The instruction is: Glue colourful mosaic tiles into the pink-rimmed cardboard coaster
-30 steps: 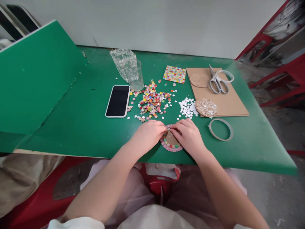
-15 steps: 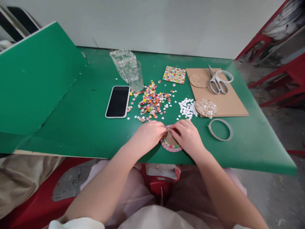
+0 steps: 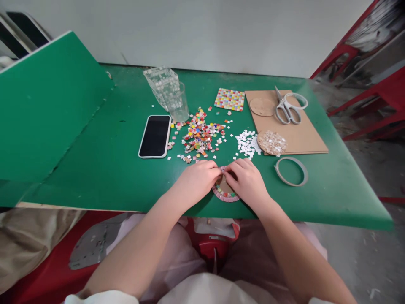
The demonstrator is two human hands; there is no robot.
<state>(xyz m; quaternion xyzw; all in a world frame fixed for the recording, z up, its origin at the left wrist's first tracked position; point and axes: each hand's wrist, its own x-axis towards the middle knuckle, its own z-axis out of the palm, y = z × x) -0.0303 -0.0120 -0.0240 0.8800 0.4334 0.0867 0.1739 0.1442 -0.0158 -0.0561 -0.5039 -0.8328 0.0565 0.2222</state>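
A round cardboard coaster (image 3: 225, 187) lies near the table's front edge. Pink mosaic tiles ring its rim, with a row of mixed-colour tiles inside and bare brown card in the middle. My left hand (image 3: 201, 177) is closed at its upper left edge, fingertips on the rim. Across from it, my right hand (image 3: 247, 179) is pinched over the top of the coaster, its fingertips almost meeting the left ones. Whatever is between the right fingertips is too small to make out. Both hands hide parts of the rim.
Beyond the hands lie loose coloured tiles (image 3: 200, 134) and white tiles (image 3: 247, 143). A phone (image 3: 155, 136), a clear cup (image 3: 179, 105), a patterned square (image 3: 229, 99), scissors (image 3: 286, 110), cardboard sheets (image 3: 297, 137), a disc of clear pieces (image 3: 272, 142) and a tape ring (image 3: 305, 173) surround them.
The view has shifted slightly. Both hands stay at the coaster's top edge, with the right fingertips moved only a little.
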